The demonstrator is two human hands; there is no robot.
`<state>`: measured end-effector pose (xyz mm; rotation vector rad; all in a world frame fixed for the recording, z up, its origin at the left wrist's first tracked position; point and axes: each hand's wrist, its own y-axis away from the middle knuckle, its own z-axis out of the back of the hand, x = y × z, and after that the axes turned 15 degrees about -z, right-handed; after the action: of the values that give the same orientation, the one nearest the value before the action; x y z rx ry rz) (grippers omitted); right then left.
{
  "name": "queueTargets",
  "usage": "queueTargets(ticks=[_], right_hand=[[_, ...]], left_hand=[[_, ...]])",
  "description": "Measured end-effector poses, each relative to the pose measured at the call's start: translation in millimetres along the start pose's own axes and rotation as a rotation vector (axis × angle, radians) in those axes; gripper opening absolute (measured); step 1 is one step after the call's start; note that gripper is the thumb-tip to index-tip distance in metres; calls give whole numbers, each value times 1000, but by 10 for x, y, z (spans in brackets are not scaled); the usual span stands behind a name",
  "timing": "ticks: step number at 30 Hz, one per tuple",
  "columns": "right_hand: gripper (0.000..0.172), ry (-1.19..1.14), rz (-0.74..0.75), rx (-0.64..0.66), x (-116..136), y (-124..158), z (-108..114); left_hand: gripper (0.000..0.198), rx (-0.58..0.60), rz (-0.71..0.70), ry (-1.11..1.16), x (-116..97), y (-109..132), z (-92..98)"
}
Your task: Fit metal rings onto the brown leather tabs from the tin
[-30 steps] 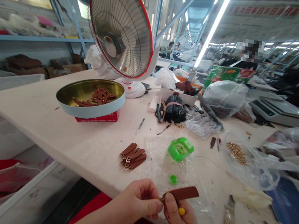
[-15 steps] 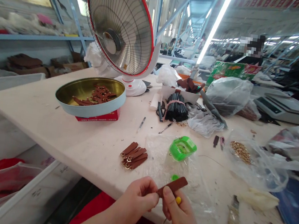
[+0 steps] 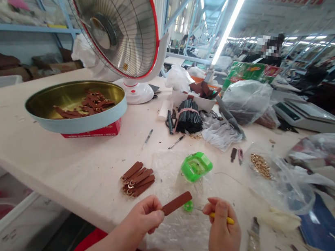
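My left hand (image 3: 143, 217) pinches one end of a brown leather strip (image 3: 176, 203), which points up and to the right. My right hand (image 3: 223, 235) is closed round a thin yellow-handled tool (image 3: 220, 217) whose tip reaches left to a small green lid (image 3: 188, 205). Just beyond stands an open green plastic pot (image 3: 196, 167) on a clear plastic sheet (image 3: 183, 193). A pile of finished brown strips with metal rings (image 3: 137, 179) lies to the left of the sheet.
A round tin (image 3: 77, 107) of brown strips rests on a red box, before a dish heater (image 3: 113, 23). Black strips (image 3: 189, 120), pens, plastic bags, gold rings in a bag (image 3: 260, 164), a scale (image 3: 307, 115) and a brush (image 3: 253, 239) crowd the table. People work further back.
My hands have come apart: the right hand let go of the strip and moved right with the yellow tool to the green lid. The view has shifted left and closer.
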<state>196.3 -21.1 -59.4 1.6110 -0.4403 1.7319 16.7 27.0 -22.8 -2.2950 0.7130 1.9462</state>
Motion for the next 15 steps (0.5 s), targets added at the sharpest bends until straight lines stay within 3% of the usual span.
queueTargets(ticks=[9,13,15], right_hand=[[41,118,58,-72,-201,-106,-72],[40,-58,55,-117,-8,60,23],[41,-261,40,-54,136,179,89]], left_hand=[[13,-48,26,-36,75,-108,21],[13,-20,44,-67,66,-65,-10],[14,51,56,-55,54,-16,-37]])
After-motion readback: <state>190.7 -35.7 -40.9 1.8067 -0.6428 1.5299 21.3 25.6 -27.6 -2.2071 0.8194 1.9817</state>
